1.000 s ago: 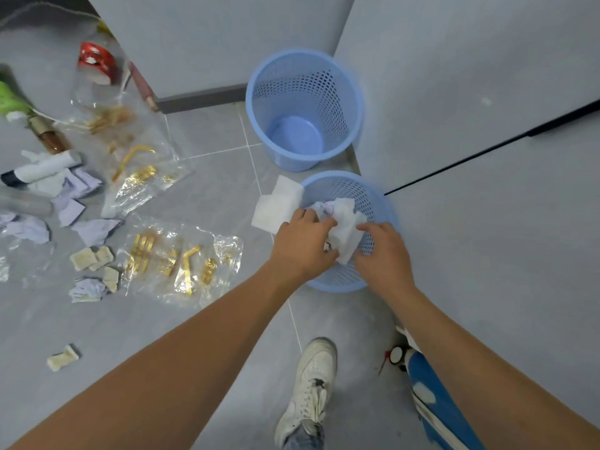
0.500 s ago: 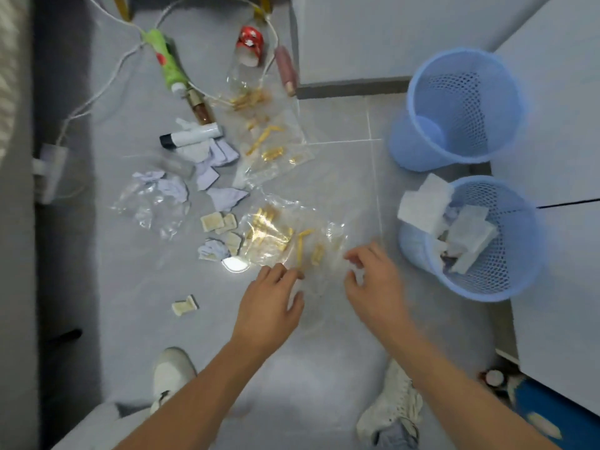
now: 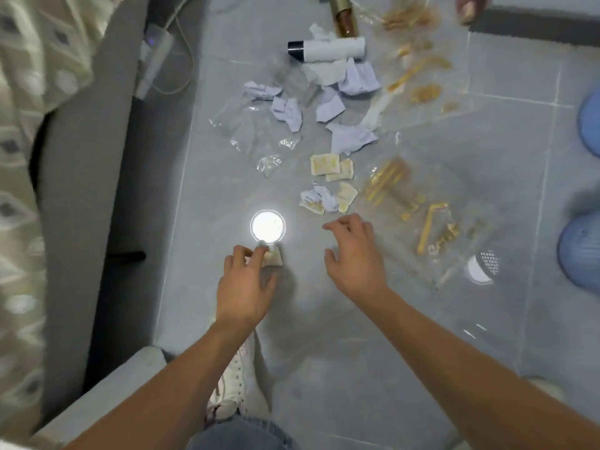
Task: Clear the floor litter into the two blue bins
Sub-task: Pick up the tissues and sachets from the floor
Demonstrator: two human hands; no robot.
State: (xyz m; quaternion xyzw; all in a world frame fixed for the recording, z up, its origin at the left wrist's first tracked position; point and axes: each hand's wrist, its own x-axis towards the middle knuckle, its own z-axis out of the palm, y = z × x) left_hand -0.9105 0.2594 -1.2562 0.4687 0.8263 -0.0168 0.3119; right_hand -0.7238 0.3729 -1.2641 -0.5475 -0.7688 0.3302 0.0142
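Observation:
Litter lies spread over the grey tiled floor: crumpled pale paper scraps [image 3: 352, 138], beige scraps [image 3: 326, 164], clear bags holding gold pieces [image 3: 418, 209], an empty clear bag [image 3: 250, 131] and a white tube with a black cap [image 3: 328, 48]. My left hand [image 3: 246, 284] is low over the floor, its fingertips pinching a small beige scrap [image 3: 274, 258]. My right hand [image 3: 355, 254] hovers beside it with loosely curled fingers and holds nothing. The two blue bins show only as blurred slivers at the right edge, one farther away [image 3: 591, 125] and one nearer [image 3: 581, 251].
A grey furniture edge [image 3: 97, 190] and patterned cloth [image 3: 29, 92] run down the left. A power strip with cable [image 3: 156, 56] lies at the back left. A lamp reflection [image 3: 268, 226] glares before my left hand. A floor drain [image 3: 483, 267] sits right; my white shoe [image 3: 237, 384] below.
My view swung left and down, away from the bins. Both hands left the tissue in the nearer bin and came down to the floor; my left hand took hold of the small beige scrap.

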